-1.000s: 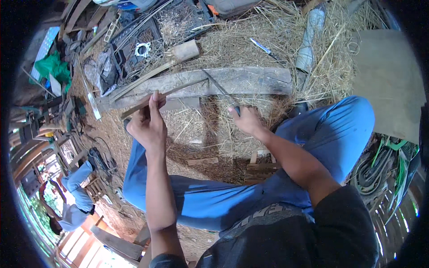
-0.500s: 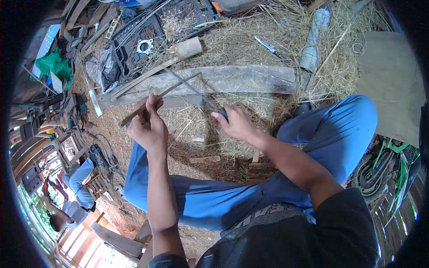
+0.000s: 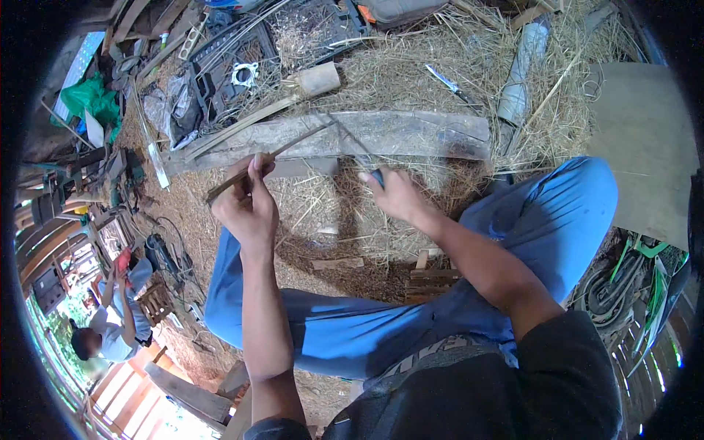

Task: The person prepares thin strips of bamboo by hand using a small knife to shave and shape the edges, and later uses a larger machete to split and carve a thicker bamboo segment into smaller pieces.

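Observation:
My left hand (image 3: 249,209) is closed round a narrow brown wooden strip (image 3: 299,139), which slants up to the right with its tip over the grey board. In my right hand (image 3: 403,198) is a long thin metal tool with a dark blue handle (image 3: 378,177); motion blurs its grey shaft (image 3: 355,141), and I cannot tell whether it is a file or a narrow blade. The shaft points up and left, its far end meeting or passing close to the strip's tip. Beneath both lies the weathered wooden board (image 3: 425,133) on straw.
A knife (image 3: 449,82) lies on the straw beyond the board. A cut bamboo piece (image 3: 320,79) rests by an open black tool case (image 3: 227,48). A grey tube-like piece (image 3: 524,77) lies far right. A co-worker (image 3: 114,330) sits at far left.
My right hand has moved slightly right, and the tool has swung steeper, its shaft now near the strip's tip rather than crossing it. The co-worker has raised the arms with something red.

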